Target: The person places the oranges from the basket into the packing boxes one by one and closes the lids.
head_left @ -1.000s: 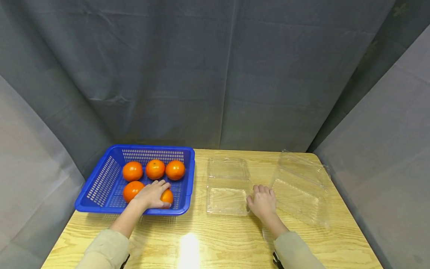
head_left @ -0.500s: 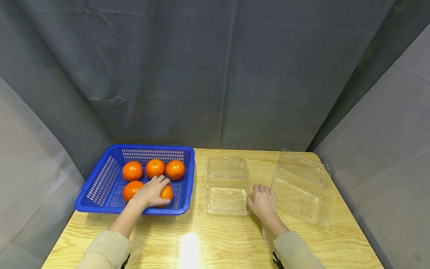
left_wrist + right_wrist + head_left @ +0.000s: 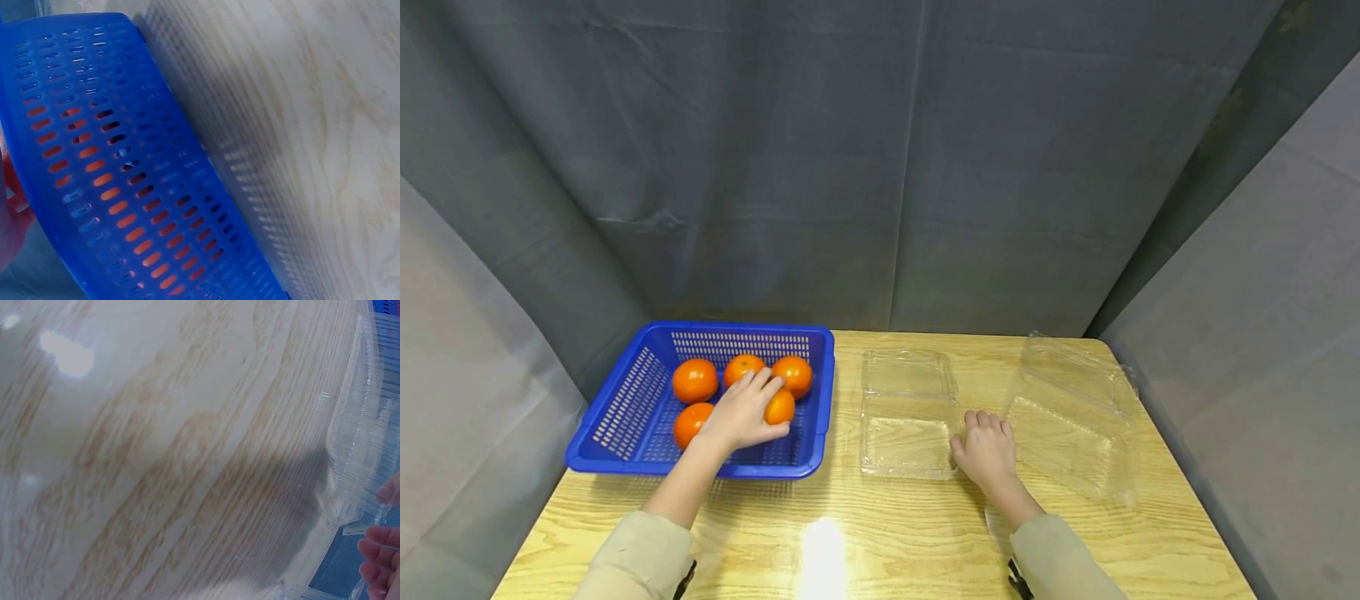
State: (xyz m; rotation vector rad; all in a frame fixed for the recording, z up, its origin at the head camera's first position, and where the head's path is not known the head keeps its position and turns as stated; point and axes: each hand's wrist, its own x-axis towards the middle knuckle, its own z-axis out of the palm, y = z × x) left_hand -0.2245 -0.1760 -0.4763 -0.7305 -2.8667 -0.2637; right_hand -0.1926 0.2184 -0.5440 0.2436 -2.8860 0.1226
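My left hand [image 3: 741, 417] grips an orange [image 3: 780, 407] in the blue plastic basket [image 3: 767, 472], with the fingers over its far side and the thumb on the near side. Several other oranges lie in the basket, among them one at the back left [image 3: 695, 382]. The left wrist view shows the basket's slotted wall [image 3: 100, 150], orange showing through it. My right hand [image 3: 987, 450] pinches the right edge of an open clear plastic clamshell container [image 3: 906, 454]. In the right wrist view, thumb and fingers [image 3: 377, 550] stand either side of that edge.
More clear plastic containers [image 3: 1067, 425] lie open at the right of the wooden table [image 3: 880, 542]. A clear edge [image 3: 996, 525] shows beside my right forearm. Grey curtains [image 3: 1000, 208] hang behind the table and on both sides.
My left hand has closed round the front right orange and moved it up and away from me, towards the oranges at the back. My right hand has stayed at the container's edge.
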